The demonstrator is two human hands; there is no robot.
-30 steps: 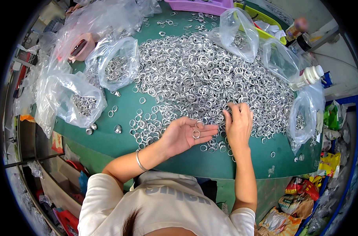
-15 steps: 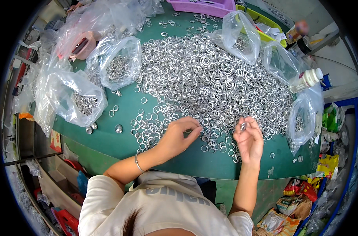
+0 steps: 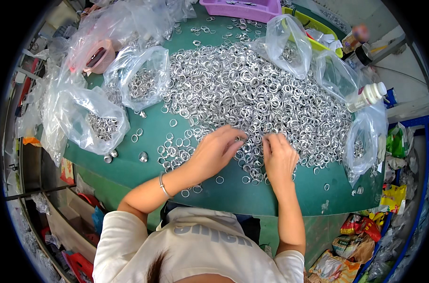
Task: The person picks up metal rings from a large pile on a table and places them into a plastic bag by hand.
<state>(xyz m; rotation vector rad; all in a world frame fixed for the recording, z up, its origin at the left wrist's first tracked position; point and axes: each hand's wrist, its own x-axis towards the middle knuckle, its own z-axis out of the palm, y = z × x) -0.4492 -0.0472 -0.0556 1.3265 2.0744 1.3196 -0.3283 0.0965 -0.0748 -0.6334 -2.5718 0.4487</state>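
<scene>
Big heap of silver rings (image 3: 252, 94) fills the middle of the green table (image 3: 224, 198). Both hands lie palm-down on its near edge: left hand (image 3: 214, 153) with loosely curled fingers, right hand (image 3: 278, 158) flat, fingers together. One sloppy sweep could roll rings off the front. Open plastic bags (image 3: 139, 78) and a white bottle (image 3: 367, 96) crowd both sides.

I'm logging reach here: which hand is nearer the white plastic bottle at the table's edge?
Right. The right hand lies on the rings, nearer the white bottle; the left hand is farther.
</scene>
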